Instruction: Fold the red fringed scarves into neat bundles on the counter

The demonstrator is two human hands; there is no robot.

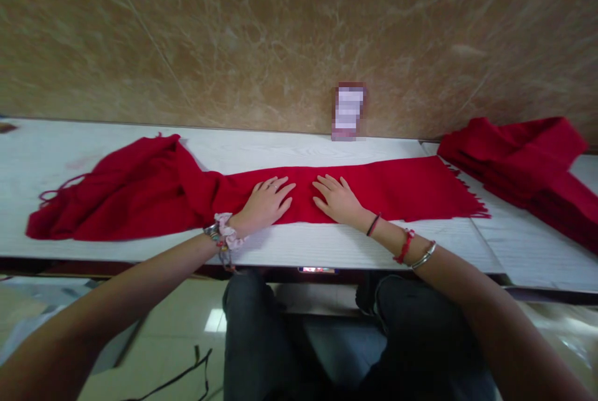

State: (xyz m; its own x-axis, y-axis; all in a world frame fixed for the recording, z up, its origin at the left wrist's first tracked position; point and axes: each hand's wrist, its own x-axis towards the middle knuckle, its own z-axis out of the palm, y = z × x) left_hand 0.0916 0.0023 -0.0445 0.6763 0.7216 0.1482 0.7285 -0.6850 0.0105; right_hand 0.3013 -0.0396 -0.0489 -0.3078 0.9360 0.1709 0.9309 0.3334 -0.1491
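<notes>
A long red scarf (402,189) lies stretched across the white table (327,245), flat on its right half with a fringe at the right end, bunched and rumpled on its left half. My left hand (266,203) rests flat on the scarf's middle, fingers spread, holding nothing. My right hand (337,198) lies flat beside it on the scarf, fingers also stretched out. The two hands are a short gap apart. Bracelets and a scrunchie sit on my wrists.
A stack of folded red scarves (518,164) lies at the right end of the table. A small blurred card (349,111) stands against the brown marble wall (280,33). My knees are below the table's front edge.
</notes>
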